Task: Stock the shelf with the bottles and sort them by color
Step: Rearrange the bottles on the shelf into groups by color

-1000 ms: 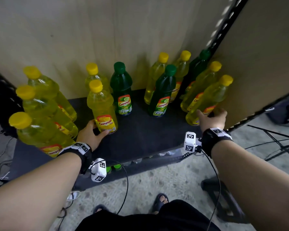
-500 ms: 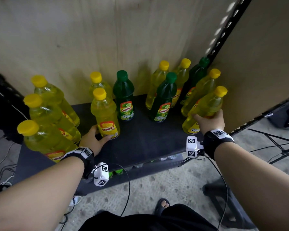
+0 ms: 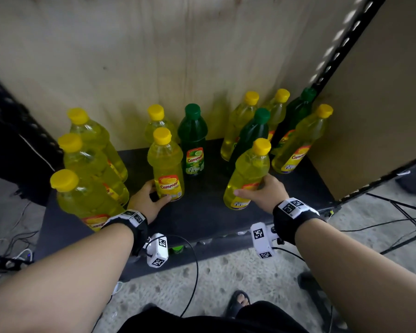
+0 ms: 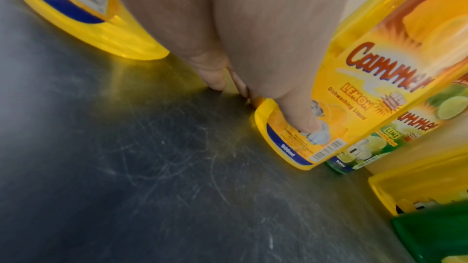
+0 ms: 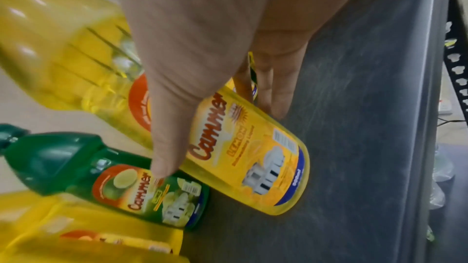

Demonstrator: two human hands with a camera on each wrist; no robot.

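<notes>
Yellow and green bottles stand on the dark shelf (image 3: 202, 215). My left hand (image 3: 154, 195) grips the base of an upright yellow bottle (image 3: 166, 164) left of centre; the left wrist view shows my thumb (image 4: 301, 115) on that lemon bottle (image 4: 367, 91). Around a second yellow bottle (image 3: 247, 174), tilted at front centre, curls my right hand (image 3: 252, 191). In the right wrist view my thumb (image 5: 167, 147) lies across this bottle (image 5: 240, 157). Whether its base touches the shelf I cannot tell. Green bottles stand at centre (image 3: 192, 140), behind the tilted bottle (image 3: 252, 133) and far right (image 3: 296, 114).
Three large yellow bottles (image 3: 89, 162) line the left end. More yellow bottles stand at the back (image 3: 157, 121) and right (image 3: 300, 140). A wooden panel (image 3: 154, 56) closes the back, and a black upright (image 3: 341, 44) bounds the right. Cables (image 3: 192, 272) hang below the shelf edge.
My right hand has carried its yellow bottle from the right end leftward to the front centre. My left hand has kept its hold on its bottle.
</notes>
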